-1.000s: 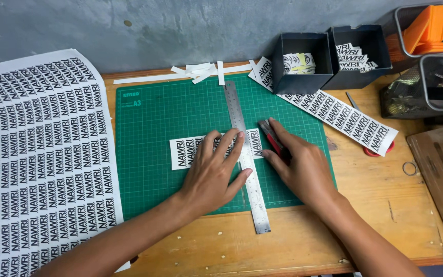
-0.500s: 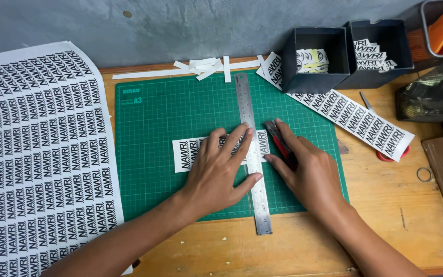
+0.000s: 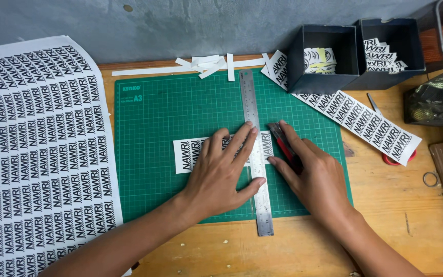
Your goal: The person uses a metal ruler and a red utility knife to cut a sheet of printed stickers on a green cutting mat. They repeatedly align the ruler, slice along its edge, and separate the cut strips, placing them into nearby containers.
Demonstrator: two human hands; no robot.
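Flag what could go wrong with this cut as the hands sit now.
1. The left hand has its fingertips on the steel ruler, close to the edge where the red utility knife in the right hand runs; a slip could nick them.
2. The ruler may skid on the printed white paper strip, skewing the cut.
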